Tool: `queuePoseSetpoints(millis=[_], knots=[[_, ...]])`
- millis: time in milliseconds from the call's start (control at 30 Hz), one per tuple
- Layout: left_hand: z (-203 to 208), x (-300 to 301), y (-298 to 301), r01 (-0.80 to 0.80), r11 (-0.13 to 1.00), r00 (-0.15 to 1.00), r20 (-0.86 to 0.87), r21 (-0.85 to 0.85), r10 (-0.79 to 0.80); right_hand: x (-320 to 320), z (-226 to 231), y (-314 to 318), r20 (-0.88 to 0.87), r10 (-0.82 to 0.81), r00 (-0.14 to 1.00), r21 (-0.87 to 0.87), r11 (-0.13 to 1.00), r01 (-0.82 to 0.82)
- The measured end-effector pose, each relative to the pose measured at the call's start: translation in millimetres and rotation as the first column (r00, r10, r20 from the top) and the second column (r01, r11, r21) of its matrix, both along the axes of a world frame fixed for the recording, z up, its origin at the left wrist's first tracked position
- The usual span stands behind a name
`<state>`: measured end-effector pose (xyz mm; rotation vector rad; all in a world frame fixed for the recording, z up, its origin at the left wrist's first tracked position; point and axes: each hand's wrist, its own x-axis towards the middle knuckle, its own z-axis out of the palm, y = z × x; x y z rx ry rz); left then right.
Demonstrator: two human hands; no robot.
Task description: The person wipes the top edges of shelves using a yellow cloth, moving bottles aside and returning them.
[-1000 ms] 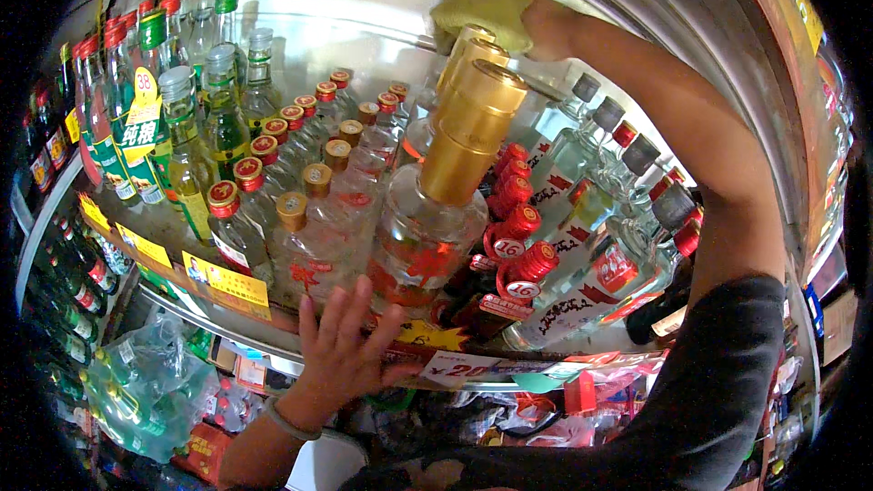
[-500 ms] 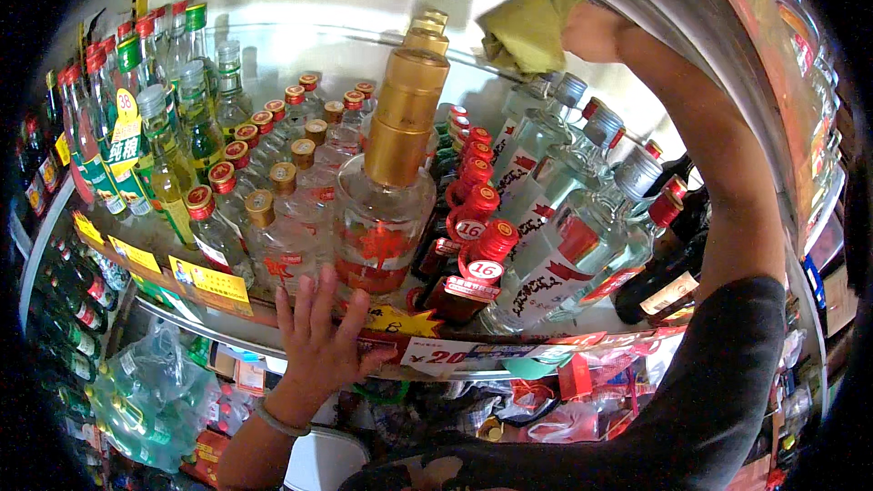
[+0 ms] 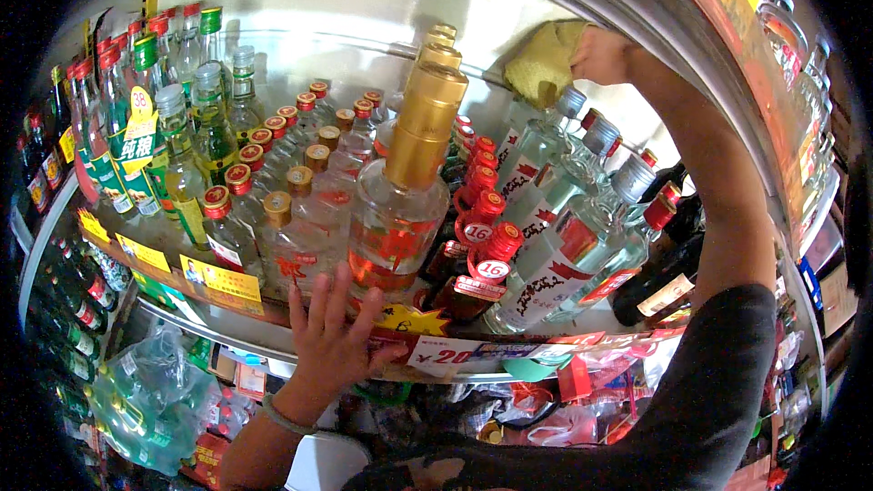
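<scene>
My right hand [image 3: 602,56] grips a yellow-green cloth [image 3: 544,64] against the white back panel of the shelf, above the rear bottles. Its arm reaches over clear bottles with silver caps [image 3: 571,245]. At the shelf's front edge rests my left hand [image 3: 329,332], fingers spread and holding nothing. Just beyond its fingertips stand a large clear bottle with a tall gold cap [image 3: 396,236] and a smaller gold-capped bottle [image 3: 296,245]. Dark bottles with red caps [image 3: 482,277] line up between the gold-capped and silver-capped ones.
Green- and red-capped bottles [image 3: 136,127] crowd the shelf's left end. Yellow price tags [image 3: 221,282] run along the front edge. Below hang green plastic bags [image 3: 150,400]. Dark bottles [image 3: 655,295] lie at the right end, and another shelf of bottles [image 3: 814,136] stands farther right.
My right hand and the cloth have shifted slightly right and down along the back panel. My left hand stays at the front edge. The view has shifted a little.
</scene>
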<state>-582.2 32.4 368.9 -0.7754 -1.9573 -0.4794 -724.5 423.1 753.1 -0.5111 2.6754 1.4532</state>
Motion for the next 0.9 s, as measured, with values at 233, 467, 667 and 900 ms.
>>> queuePoseSetpoints(millis=[233,467,667,900], knots=[[-2.8,1.7,-5.3,-0.041,0.998,0.999,0.028,-0.042,0.042,-11.4,-23.6,-99.4,-0.212,0.026,0.977,-0.205,0.976,-0.070],[0.2,1.1,-1.9,-0.014,1.000,1.000,0.014,-0.023,0.014,-41.2,-30.3,-58.4,-0.226,0.340,0.913,0.077,0.940,-0.331],[-0.1,1.5,-3.6,-0.040,0.999,0.999,0.018,-0.024,0.041,11.0,-29.4,-52.5,-0.205,0.492,0.846,-0.181,0.831,-0.527],[-4.7,0.8,-4.4,-0.027,0.999,1.000,0.004,-0.020,0.028,11.8,-26.0,2.8,-0.189,0.271,0.944,-0.083,0.953,-0.290]])
